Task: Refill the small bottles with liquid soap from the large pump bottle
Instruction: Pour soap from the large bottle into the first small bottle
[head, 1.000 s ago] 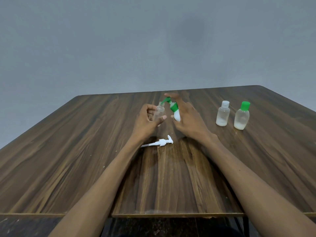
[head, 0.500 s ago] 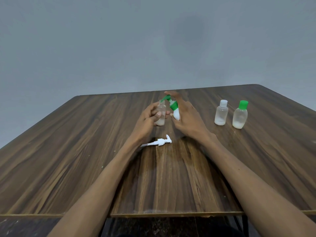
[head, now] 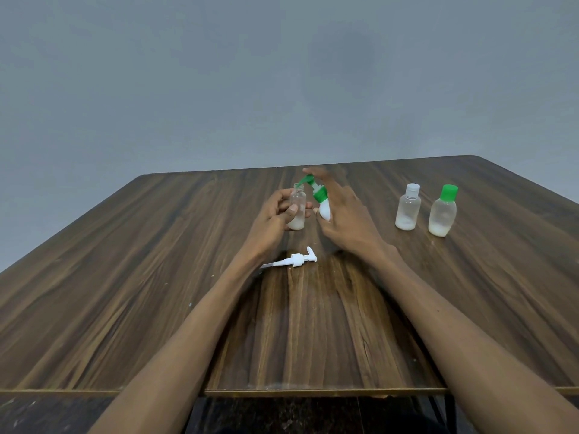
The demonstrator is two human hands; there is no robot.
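Left hand (head: 275,220) gripped the small clear uncapped bottle (head: 297,211), raised upright since a second before. Right hand (head: 341,214) clasped the white, green-collared pump bottle (head: 322,205), nozzle over its mouth; dispensing likely under way.

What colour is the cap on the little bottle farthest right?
Green cap, seen clearly in the head view.

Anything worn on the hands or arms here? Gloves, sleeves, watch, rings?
Nothing visible. The left hand and right hand are bare, no gloves. Both forearms are bare right to the frame's bottom edge, no sleeves. No watch or band at either wrist; no rings that I can make out.
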